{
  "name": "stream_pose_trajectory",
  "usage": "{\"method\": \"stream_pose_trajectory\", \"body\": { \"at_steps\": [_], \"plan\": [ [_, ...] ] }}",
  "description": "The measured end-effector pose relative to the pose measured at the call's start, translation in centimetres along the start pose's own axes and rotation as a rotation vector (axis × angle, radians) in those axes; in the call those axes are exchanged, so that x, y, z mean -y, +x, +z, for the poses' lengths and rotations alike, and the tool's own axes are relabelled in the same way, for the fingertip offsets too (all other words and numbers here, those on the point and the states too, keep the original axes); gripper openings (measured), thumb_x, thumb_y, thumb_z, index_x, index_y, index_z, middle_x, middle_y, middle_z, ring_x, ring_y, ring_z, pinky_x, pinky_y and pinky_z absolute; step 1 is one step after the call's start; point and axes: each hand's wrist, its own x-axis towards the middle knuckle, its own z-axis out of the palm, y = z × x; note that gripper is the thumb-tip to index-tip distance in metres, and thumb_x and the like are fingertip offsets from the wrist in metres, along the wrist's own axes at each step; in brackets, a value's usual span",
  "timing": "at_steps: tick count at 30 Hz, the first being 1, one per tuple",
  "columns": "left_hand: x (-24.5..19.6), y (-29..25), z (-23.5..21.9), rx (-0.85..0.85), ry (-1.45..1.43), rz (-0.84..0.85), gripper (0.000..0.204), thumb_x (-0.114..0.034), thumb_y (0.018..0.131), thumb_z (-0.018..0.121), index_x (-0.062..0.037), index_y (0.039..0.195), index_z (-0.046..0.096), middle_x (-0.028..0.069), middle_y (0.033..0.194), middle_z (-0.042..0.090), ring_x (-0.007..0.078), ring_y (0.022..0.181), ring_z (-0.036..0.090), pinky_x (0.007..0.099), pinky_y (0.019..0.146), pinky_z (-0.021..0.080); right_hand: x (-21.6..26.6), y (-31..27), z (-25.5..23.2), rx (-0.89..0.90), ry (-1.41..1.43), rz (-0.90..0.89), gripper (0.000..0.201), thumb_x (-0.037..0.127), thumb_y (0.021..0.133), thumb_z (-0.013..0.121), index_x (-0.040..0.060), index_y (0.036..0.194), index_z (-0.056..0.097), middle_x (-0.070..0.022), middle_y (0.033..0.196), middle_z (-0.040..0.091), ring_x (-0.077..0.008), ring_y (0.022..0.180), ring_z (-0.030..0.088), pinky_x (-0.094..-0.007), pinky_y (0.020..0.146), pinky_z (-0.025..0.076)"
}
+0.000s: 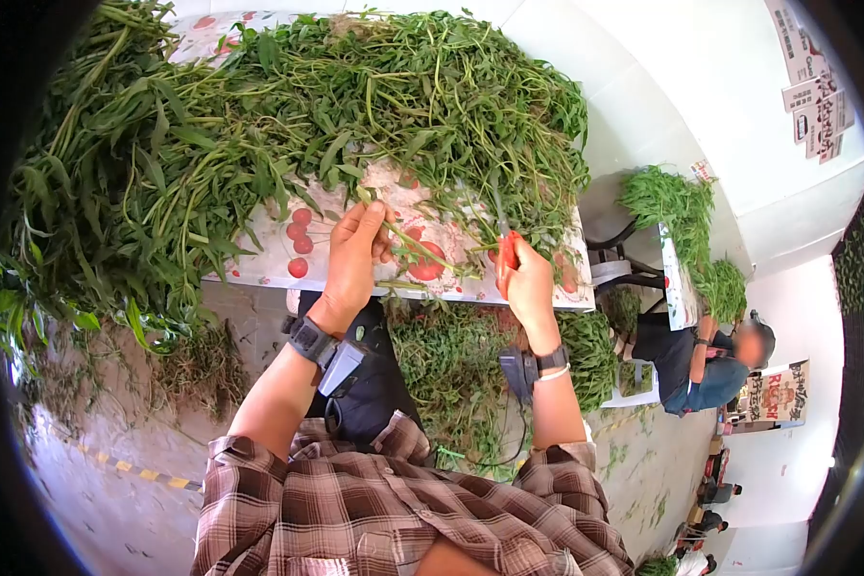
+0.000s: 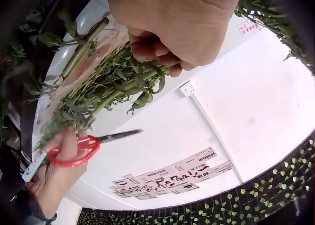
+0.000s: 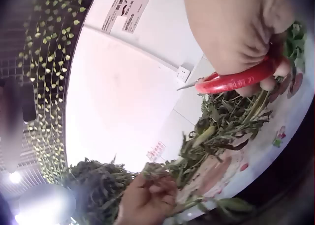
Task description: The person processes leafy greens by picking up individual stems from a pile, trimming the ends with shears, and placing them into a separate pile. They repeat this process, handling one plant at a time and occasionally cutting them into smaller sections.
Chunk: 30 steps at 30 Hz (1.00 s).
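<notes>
As left fingers point(image 1: 375, 213) pinch a stem point(image 1: 417, 244), right fingers point(image 1: 524, 252) grip scissors point(image 1: 505, 267), greens point(image 1: 451, 91) on table point(image 1: 269, 235)

Legible text, placed relative to the scissors:

- Red-plastic-handled metal scissors point(image 3: 234, 82): pale Chinese characters on the handle, right wrist view. Last two look like 剪刀; the one before is unclear.
- Overlapping white paper sheets with black and dark-red print point(image 2: 165, 178): on the white wall, below and right of the scissors in left wrist view. Large Chinese characters plus small Latin lettering, too blurred to transcribe.
- Tan rectangular poster point(image 1: 778, 396): right of and below the scissors, head view. Red capitals, seemingly starting "RI", rest unclear; black characters alongside, unreadable.
- Small white card with red characters point(image 3: 156, 150): below-left of the scissors, right wrist view. Unreadable.
</notes>
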Motion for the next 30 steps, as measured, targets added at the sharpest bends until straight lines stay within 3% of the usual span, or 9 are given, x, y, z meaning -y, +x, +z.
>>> {"method": "stream_pose_trajectory", "body": {
  "at_steps": [3,7,9,12,17,19,23,24,30],
  "plan": [
    [0.0,0.0,0.1,0.011,0.003,-0.006,0.022,-0.029,0.094,0.054,-0.0104,0.083,0.056,-0.0070,0.062,0.041,0.0024,0.054,0.036,0.0188,0.052,0.032,2.6,0.6,-0.6,0.038,-0.192,-0.020,0.023,0.031,0.087,0.058,0.0093,0.094,0.061,-0.0152,0.077,0.064,-0.0380,0.071,0.060,-0.0370,0.060,0.046],
    [-0.6,-0.1,0.7,0.019,0.067,0.014,0.024,-0.025,0.093,0.056,-0.0083,0.077,0.054,-0.0064,0.060,0.040,0.0032,0.053,0.037,0.0202,0.049,0.034,0.7,1.7,0.3,0.048,0.074,0.097,0.015,0.021,0.085,0.058,0.0071,0.092,0.059,-0.0161,0.077,0.063,-0.0379,0.070,0.059,-0.0360,0.061,0.046],
    [0.1,0.2,0.2,0.051,0.104,0.038,0.021,-0.024,0.092,0.057,-0.0067,0.080,0.056,-0.0059,0.061,0.043,0.0032,0.052,0.039,0.0200,0.048,0.034,1.1,1.9,0.3,-0.039,0.134,-0.013,0.007,0.012,0.085,0.056,0.0057,0.089,0.057,-0.0097,0.069,0.063,-0.0278,0.057,0.059,-0.0312,0.053,0.044],
    [0.1,0.0,0.3,0.106,0.197,0.056,0.018,-0.021,0.091,0.058,-0.0036,0.089,0.062,-0.0050,0.063,0.048,0.0031,0.052,0.041,0.0194,0.048,0.034,6.1,1.2,-1.2,0.070,0.671,0.014,0.006,-0.001,0.087,0.052,0.0045,0.084,0.054,0.0047,0.059,0.046,-0.0021,0.046,0.043,-0.0196,0.039,0.031],
    [0.2,-0.2,0.3,0.185,0.310,0.072,0.021,-0.018,0.090,0.060,-0.0013,0.102,0.065,-0.0045,0.066,0.053,0.0025,0.055,0.046,0.0182,0.049,0.036,11.3,0.1,-0.3,0.166,0.736,-0.047,0.017,-0.007,0.087,0.049,0.0032,0.074,0.045,0.0019,0.058,0.044,-0.0042,0.046,0.042,-0.0212,0.041,0.033],
    [0.0,-0.5,0.6,0.214,0.355,0.102,0.018,-0.016,0.089,0.061,-0.0012,0.098,0.066,-0.0036,0.072,0.054,0.0025,0.057,0.047,0.0182,0.050,0.037,12.0,0.2,1.1,0.142,0.701,-0.231,0.018,-0.007,0.086,0.048,0.0032,0.072,0.044,0.0013,0.058,0.045,-0.0049,0.051,0.043,-0.0221,0.045,0.034],
    [0.2,-0.4,0.3,0.216,0.321,0.040,0.016,-0.009,0.088,0.059,-0.0006,0.100,0.065,-0.0016,0.082,0.054,0.0047,0.065,0.051,0.0197,0.056,0.040,12.5,0.0,1.8,0.169,0.583,-0.208,0.017,-0.005,0.085,0.049,0.0044,0.072,0.044,0.0004,0.064,0.049,-0.0051,0.056,0.044,-0.0224,0.048,0.036],
    [0.1,-0.3,0.5,0.221,0.354,0.095,0.010,-0.007,0.090,0.054,-0.0025,0.083,0.060,-0.0044,0.067,0.051,0.0035,0.058,0.047,0.0201,0.053,0.038,12.7,-0.3,2.0,0.204,0.697,-0.067,0.017,-0.003,0.085,0.052,0.0048,0.071,0.044,0.0010,0.064,0.048,-0.0046,0.056,0.044,-0.0220,0.048,0.036],
    [-0.8,-0.9,1.1,0.289,0.372,0.019,0.013,-0.011,0.090,0.057,0.0001,0.087,0.061,-0.0028,0.068,0.053,0.0042,0.058,0.050,0.0203,0.053,0.041,12.2,-1.3,1.4,0.137,0.576,-0.151,0.014,0.001,0.087,0.058,0.0045,0.076,0.049,0.0043,0.062,0.045,-0.0029,0.052,0.041,-0.0205,0.044,0.032]
  ]
}}
